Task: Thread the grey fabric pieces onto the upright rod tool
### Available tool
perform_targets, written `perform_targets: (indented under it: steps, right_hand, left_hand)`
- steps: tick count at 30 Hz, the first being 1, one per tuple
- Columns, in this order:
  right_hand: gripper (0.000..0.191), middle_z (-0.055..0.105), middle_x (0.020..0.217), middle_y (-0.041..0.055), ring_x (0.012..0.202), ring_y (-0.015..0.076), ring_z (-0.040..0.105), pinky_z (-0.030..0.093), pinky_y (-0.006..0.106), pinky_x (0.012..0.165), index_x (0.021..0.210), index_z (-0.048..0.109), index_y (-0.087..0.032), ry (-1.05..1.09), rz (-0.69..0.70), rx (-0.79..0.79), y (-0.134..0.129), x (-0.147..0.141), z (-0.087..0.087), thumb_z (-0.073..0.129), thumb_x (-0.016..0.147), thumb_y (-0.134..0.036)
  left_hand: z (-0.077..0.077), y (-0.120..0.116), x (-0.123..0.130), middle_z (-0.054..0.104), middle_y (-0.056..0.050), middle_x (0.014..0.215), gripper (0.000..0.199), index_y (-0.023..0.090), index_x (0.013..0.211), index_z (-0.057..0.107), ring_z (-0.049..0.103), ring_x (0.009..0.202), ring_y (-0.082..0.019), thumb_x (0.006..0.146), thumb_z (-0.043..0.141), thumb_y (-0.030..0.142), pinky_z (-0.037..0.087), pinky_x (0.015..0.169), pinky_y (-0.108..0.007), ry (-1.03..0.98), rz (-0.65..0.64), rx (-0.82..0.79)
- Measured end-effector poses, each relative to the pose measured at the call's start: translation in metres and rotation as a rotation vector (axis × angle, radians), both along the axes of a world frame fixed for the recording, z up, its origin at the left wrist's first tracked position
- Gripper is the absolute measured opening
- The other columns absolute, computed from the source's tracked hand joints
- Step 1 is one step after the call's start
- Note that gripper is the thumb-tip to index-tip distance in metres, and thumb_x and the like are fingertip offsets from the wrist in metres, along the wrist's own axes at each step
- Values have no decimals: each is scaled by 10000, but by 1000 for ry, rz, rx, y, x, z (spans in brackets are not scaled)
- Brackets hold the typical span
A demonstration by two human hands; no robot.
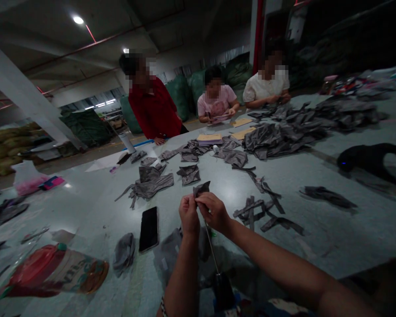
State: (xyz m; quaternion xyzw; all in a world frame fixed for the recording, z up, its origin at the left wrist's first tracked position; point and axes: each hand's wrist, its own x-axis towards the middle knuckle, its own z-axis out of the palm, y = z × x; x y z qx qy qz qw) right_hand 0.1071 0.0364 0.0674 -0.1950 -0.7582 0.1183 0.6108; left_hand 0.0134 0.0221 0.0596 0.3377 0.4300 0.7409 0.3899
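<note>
Head view: what fills it?

A long, pale grey-green desk runs away from the wearer through a dim warehouse. Green sacks are piled beyond it, and yellow sacks sit at the left edge of the frame.

Who else is there?

Three co-workers are at the upper middle of the frame: a person in a red top stands at the desk, and a person in a pink top and a person in a white top sit or stand further along.

What lies on the desk?

A big heap of grey fabric strips fills the upper right. Smaller bundles are scattered mid-desk, with a black smartphone just left of the hands.

And the hands?

Both are closed in a pinch at lower centre, fingers meeting. The left hand and right hand grip a small grey fabric scrap, which sticks up toward the top of the frame.

Anything else in that grip?

A thin metal rod slants from the hands down to the lower right, ending at a dark handle near the wearer. The right hand lies slightly nearer the rod, though where rod meets cloth is hidden.
</note>
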Motion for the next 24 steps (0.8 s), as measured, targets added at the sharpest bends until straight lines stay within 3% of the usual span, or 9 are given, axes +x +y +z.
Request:
perform_targets:
  steps: [5, 10, 13, 16, 19, 24]
  right_hand:
    - [214, 581, 816, 64, 804, 173, 532, 477, 344, 710, 941, 559, -186, 5, -50, -12, -5, -2, -7, 491, 756, -102]
    - [268, 550, 903, 83, 874, 177, 525, 483, 346, 742, 1011, 544, -190, 21, -78, -59, -9, -4, -9, 472, 771, -94]
    - [302, 544, 1014, 105, 967, 183, 515, 474, 360, 807, 1064, 533, -186, 1, -88, -110, -8, -4, -7, 455, 787, -94]
    - [269, 585, 1004, 93, 961, 185, 532, 470, 377, 821, 1017, 570, -192, -41, -110, -86, -7, -2, -6, 469, 785, -101]
    - [243, 612, 1005, 85, 1015, 202, 525, 436, 425, 882, 974, 595, -195, -50, -135, -46, -6, -1, -7, 486, 776, -105]
    - [293, 592, 1071, 111, 1030, 188, 534, 466, 381, 877, 1038, 576, -181, -54, -83, -63, -11, 0, -7, 459, 785, -89]
  left_hand:
    - [-16, -26, 20, 526, 32, 599, 297, 163, 693, 477, 488, 547, -83, 667, 631, 416, 386, 541, -198, -172, -69, -75]
    - [-20, -31, 9, 560, 16, 666, 265, 151, 724, 513, 530, 618, -93, 650, 660, 360, 407, 593, -202, -152, -29, -119]
    - [-13, -22, -2, 602, -15, 846, 304, 173, 881, 547, 566, 774, -118, 669, 650, 364, 425, 697, -227, -128, 40, -62]
    - [1, -13, -8, 612, -56, 937, 365, 167, 962, 555, 570, 844, -147, 681, 637, 385, 425, 749, -258, -77, -78, -44]
    - [12, -7, -8, 624, -48, 838, 288, 137, 863, 583, 568, 766, -133, 687, 638, 357, 427, 715, -244, 5, -180, -59]
    - [13, -3, -6, 579, 8, 659, 230, 133, 718, 553, 525, 618, -90, 682, 640, 343, 410, 610, -199, 50, -86, -58]
